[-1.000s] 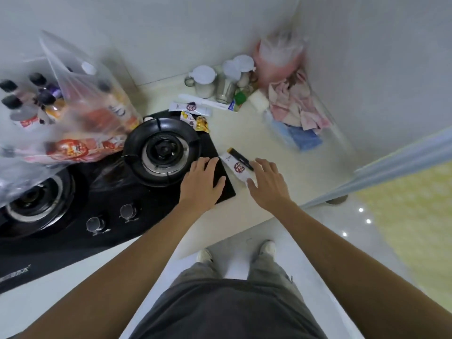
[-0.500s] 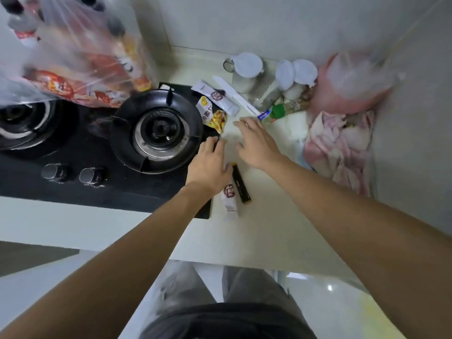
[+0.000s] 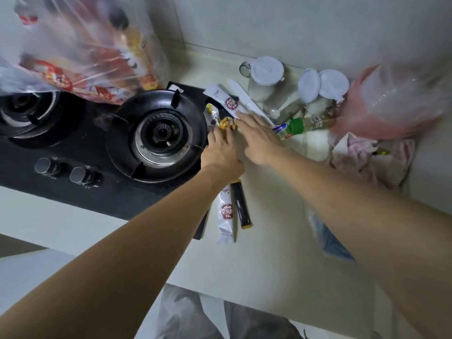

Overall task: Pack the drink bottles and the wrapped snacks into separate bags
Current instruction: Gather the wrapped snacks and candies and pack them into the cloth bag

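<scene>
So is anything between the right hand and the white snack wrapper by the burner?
Nothing visible: the right hand has its fingertips at the near end of the white snack wrapper, with only bare counter beneath.

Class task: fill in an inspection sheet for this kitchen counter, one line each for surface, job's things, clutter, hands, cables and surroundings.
Surface: pale counter with black hob.
Job's things: clear bag of bottles on the hob; four snacks loose, yellow, white, black, another white.
Clutter: lidded jars, green-capped bottle, cloth, pink bag.
Hands: left hand and right hand open, reaching at the yellow snack.
Cables: nothing seen.
Surroundings: wall.
</scene>
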